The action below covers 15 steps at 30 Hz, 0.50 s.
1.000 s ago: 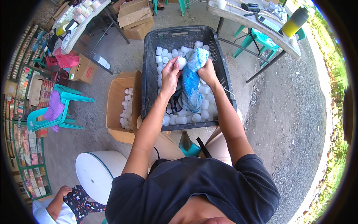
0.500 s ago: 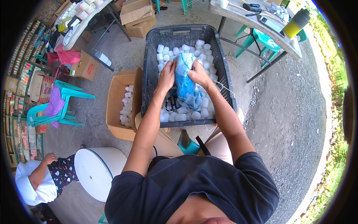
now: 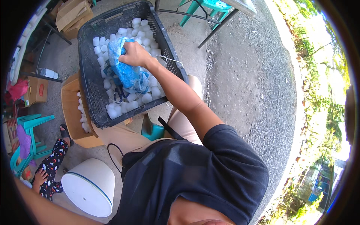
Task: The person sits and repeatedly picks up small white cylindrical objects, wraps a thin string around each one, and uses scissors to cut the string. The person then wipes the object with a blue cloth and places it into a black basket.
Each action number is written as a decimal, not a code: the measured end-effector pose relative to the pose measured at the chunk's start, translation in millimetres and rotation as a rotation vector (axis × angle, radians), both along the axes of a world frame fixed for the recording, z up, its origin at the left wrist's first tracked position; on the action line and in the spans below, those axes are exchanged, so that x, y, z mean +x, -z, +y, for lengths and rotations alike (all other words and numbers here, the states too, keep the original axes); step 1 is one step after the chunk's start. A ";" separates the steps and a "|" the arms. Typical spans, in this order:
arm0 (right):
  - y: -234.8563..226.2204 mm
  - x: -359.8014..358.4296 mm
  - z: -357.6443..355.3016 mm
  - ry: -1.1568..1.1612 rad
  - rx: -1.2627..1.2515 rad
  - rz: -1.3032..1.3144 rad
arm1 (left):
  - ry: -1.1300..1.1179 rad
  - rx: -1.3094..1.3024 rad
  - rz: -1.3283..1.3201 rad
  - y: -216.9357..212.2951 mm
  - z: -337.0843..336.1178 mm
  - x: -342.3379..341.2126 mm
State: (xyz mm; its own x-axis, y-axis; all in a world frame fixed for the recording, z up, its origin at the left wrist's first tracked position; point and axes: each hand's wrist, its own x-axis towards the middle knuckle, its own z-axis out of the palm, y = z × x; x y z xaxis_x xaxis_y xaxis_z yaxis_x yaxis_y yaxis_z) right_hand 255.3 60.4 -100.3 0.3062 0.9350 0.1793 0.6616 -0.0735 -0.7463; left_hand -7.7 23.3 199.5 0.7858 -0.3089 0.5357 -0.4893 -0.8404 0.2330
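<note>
Right hand (image 3: 133, 54) clenched on fluffy blue cloth (image 3: 130, 77) over smooth white cylinders (image 3: 146, 98) in a black perforated plastic crate (image 3: 89, 80); left hand unseen, state unclear.

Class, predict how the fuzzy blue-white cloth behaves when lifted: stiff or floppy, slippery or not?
The fuzzy blue-white cloth is probably floppy: it crumples over the small white cylinders. Its rough surface likely resists slipping in the right hand.

Your cloth (image 3: 129, 77) is mottled blue and white; your crate (image 3: 167, 42), black; the small containers (image 3: 132, 105), white; your shirt (image 3: 187, 165), blackish.
</note>
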 end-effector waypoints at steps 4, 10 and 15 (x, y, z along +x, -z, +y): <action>15.7 26.6 -12.1 0.057 -0.058 -0.006 | 0.076 -0.004 0.396 60.6 8.0 48.5; 8.2 -0.9 1.3 -0.038 -0.024 -0.015 | -0.166 0.047 0.661 130.4 -8.7 64.0; 9.0 5.6 4.5 -0.033 -0.021 -0.006 | -0.198 0.033 0.695 144.7 -6.3 63.9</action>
